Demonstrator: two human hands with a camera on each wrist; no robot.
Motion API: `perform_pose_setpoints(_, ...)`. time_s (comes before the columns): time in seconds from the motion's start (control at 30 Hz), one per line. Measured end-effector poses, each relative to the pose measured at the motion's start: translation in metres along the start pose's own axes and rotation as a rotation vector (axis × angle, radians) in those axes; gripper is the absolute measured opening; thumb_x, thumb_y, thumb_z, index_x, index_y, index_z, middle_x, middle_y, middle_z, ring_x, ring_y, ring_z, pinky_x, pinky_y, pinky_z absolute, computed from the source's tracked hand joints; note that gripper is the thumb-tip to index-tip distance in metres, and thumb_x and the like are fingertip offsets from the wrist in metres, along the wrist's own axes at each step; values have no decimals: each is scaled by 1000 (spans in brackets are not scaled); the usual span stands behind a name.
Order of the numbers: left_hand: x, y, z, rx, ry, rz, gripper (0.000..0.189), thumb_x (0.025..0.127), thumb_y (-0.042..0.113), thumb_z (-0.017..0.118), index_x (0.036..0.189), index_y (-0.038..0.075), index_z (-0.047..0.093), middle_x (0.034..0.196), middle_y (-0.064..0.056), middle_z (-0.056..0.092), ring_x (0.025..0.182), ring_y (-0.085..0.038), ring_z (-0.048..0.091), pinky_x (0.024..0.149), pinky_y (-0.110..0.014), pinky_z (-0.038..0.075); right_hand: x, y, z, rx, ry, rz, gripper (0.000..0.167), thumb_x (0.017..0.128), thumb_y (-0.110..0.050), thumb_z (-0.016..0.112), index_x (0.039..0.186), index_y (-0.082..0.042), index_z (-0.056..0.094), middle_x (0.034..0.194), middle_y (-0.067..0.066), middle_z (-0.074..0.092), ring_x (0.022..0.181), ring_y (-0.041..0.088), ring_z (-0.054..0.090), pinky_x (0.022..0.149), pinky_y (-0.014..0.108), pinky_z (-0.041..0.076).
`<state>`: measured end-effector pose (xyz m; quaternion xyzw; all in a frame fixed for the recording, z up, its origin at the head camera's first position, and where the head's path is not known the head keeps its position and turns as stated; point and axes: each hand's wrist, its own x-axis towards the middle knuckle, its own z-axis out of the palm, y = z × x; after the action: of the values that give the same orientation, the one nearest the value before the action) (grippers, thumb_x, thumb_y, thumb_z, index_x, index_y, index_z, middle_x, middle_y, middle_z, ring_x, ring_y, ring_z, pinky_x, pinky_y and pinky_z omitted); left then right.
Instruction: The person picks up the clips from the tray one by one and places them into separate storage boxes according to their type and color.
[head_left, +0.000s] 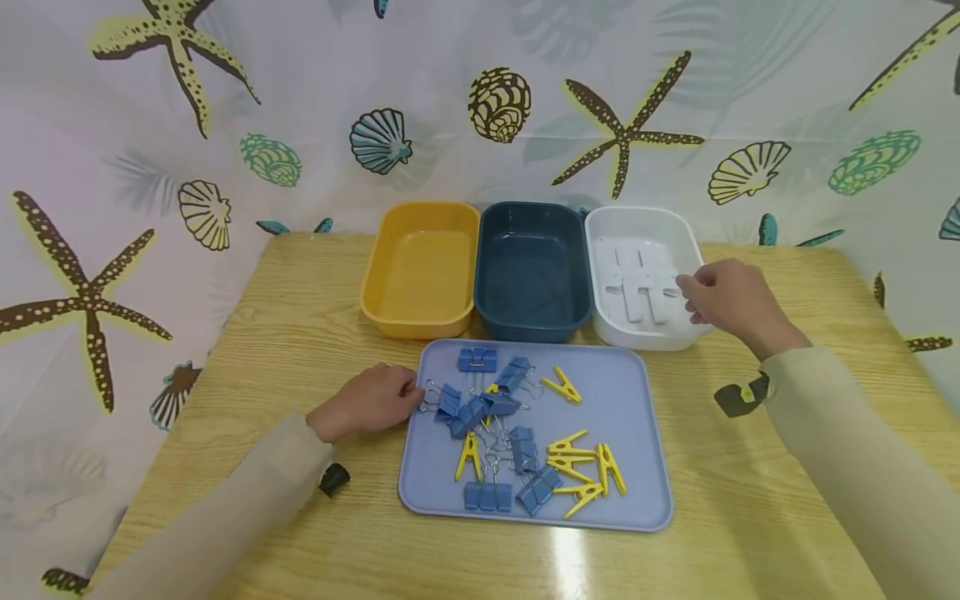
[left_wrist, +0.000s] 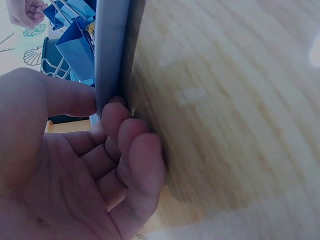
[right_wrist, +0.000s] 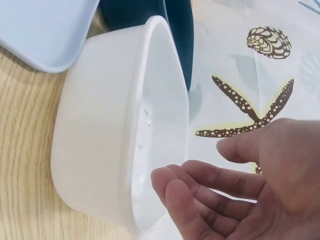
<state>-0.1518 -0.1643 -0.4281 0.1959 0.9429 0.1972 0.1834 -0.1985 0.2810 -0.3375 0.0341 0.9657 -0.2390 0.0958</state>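
My left hand (head_left: 369,398) holds the left rim of the pale blue tray (head_left: 607,383), thumb on one side and curled fingers on the other in the left wrist view. Blue binder clips (head_left: 523,450) and yellow clothespin-like clips (head_left: 562,386) lie mixed on this tray. At the right, my right hand (head_left: 731,302) hovers by the right rim of a white bin (head_left: 626,333). Its fingers bend loosely, thumb apart, with nothing between them in the right wrist view. Several small white pieces with thin grey parts (head_left: 634,304) lie inside that bin; their kind is unclear.
A yellow bin (head_left: 423,275) and a dark blue bin (head_left: 534,283) stand in a row left of the white one, behind the tray. All rest on a wooden table (head_left: 300,292). A cloth with starfish and shells (head_left: 435,75) hangs behind the table.
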Motion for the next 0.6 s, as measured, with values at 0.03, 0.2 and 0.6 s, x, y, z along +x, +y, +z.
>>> perform_pose_setpoints(0.03, 0, -1, 0, 0, 2, 2, 35, 95, 27, 52, 62, 15, 46, 57, 3, 42, 52, -12, 44, 52, -25, 31, -1, 1, 0, 0, 1, 2, 51, 100, -39, 43, 107, 7, 64, 90, 18, 68, 76, 22, 67, 72, 41, 50)
perform_pose_setpoints(0.2, 0, -1, 0, -5, 3, -1, 36, 95, 28, 53, 62, 15, 47, 57, 3, 43, 52, -12, 44, 51, -25, 31, -8, 2, -1, 7, 12, 14, 53, 100, -43, 42, 102, 5, 65, 87, 15, 68, 75, 22, 65, 69, 36, 47)
perform_pose_setpoints(0.6, -6, 5, -6, 2, 7, 6, 36, 96, 27, 53, 62, 15, 47, 56, 4, 43, 50, -12, 43, 50, -25, 32, -28, 4, 4, 19, 4, 10, 49, 100, -43, 43, 97, 1, 64, 82, 10, 66, 73, 19, 64, 62, 29, 43)
